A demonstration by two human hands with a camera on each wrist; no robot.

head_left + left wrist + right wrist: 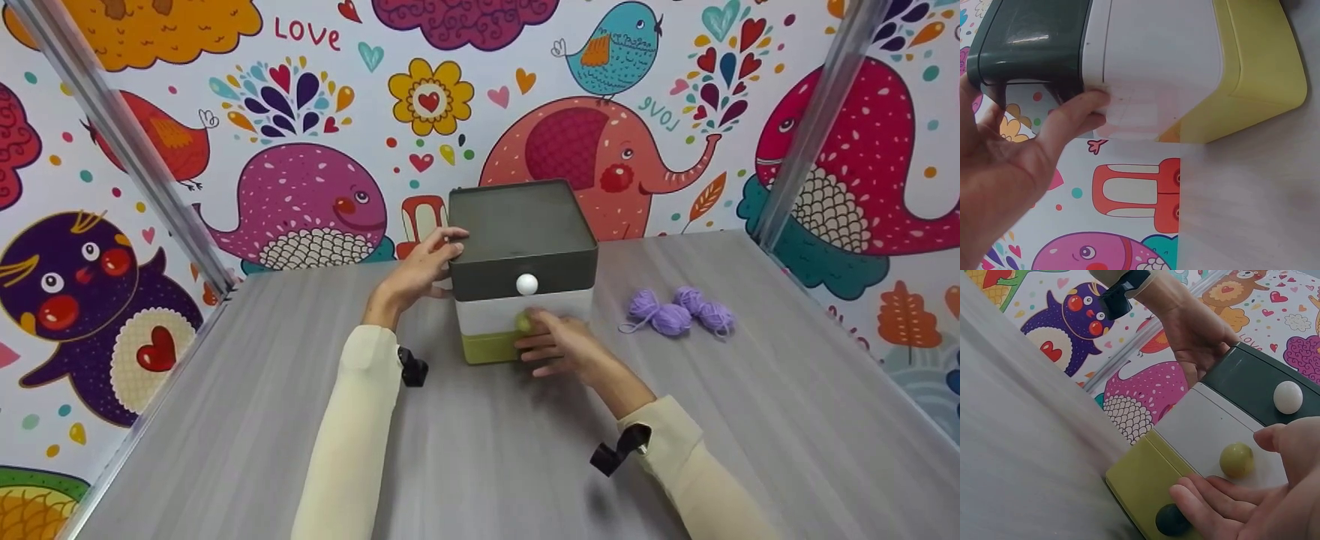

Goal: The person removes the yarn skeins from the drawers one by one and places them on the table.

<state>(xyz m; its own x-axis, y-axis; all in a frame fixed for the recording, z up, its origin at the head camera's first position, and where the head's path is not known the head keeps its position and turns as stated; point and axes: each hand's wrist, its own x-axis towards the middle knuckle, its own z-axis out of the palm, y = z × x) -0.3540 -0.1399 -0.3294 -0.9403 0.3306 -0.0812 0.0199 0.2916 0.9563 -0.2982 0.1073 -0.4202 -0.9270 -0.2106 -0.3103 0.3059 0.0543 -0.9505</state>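
A small three-tier drawer box (525, 221) stands on the table, with a dark green top tier, a white middle tier (1202, 424) and a yellow-green bottom tier (1269, 67). Its front carries a white knob (527, 284), a yellow-green knob (1237, 460) and a dark green knob (1172, 520). My left hand (421, 271) holds the box's upper left side, fingers at the top edge and a digit on the white side. In front of the middle tier, my right hand (562, 343) has its thumb and fingers spread around the yellow-green knob, fingertips close to it.
Several purple yarn balls (670, 319) lie on the grey table (480, 450), right of the box. Behind it rises a wall (442, 165) printed with cartoon animals. Metal posts (802, 135) stand at the back corners.
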